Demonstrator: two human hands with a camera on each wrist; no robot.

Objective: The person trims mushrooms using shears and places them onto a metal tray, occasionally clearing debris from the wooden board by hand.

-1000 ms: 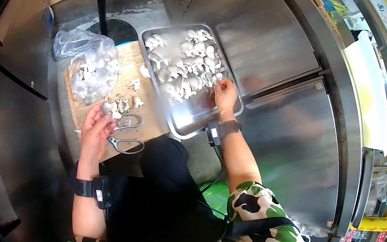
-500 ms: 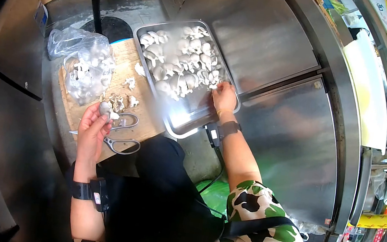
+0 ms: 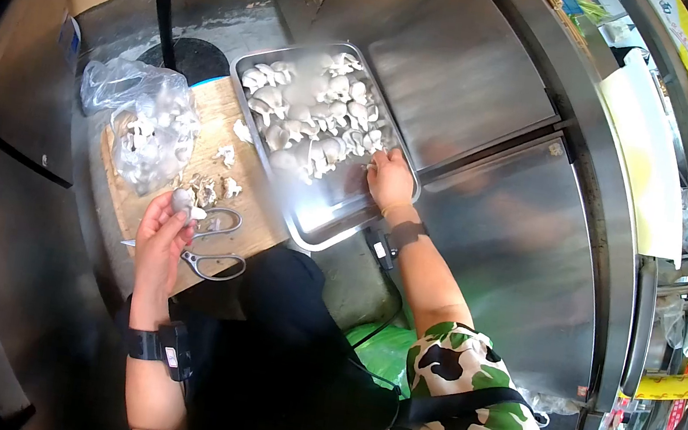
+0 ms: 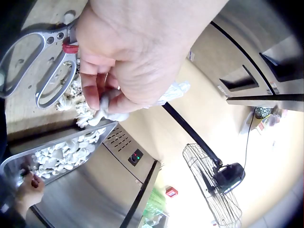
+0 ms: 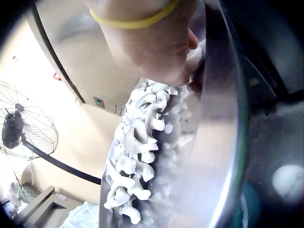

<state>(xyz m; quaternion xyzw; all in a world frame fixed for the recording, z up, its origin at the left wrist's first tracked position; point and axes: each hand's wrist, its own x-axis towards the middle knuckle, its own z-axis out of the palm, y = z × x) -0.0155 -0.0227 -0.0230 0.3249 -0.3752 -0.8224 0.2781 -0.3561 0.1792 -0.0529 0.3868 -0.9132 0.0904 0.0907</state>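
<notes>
In the head view, my left hand (image 3: 162, 233) pinches a grey-white mushroom (image 3: 183, 200) between thumb and fingers above the cutting board (image 3: 262, 203). The left wrist view shows that mushroom (image 4: 105, 108) at my fingertips. My right hand (image 3: 391, 182) reaches over the right side of a metal tray (image 3: 303, 234), fingertips low beside the near end of the mushrooms (image 3: 317, 154) laid there in rows. A pale mushroom piece (image 5: 195, 56) shows between its fingers in the right wrist view, mostly hidden by the hand. Grey-handled scissors (image 3: 216, 278) lie on the board beside my left hand.
A clear plastic bag (image 3: 135, 84) of mushrooms lies on the board's left part. Trimmings (image 3: 207, 190) sit between bag and scissors. Steel cabinet doors (image 3: 497, 254) border the tray on the right. A wire-caged fan (image 4: 209, 185) stands beyond.
My right hand has shifted slightly toward me along the tray's right side, away from the mushroom at the row's end. The left hand keeps its mushroom, now turned a little. The view has shifted slightly.
</notes>
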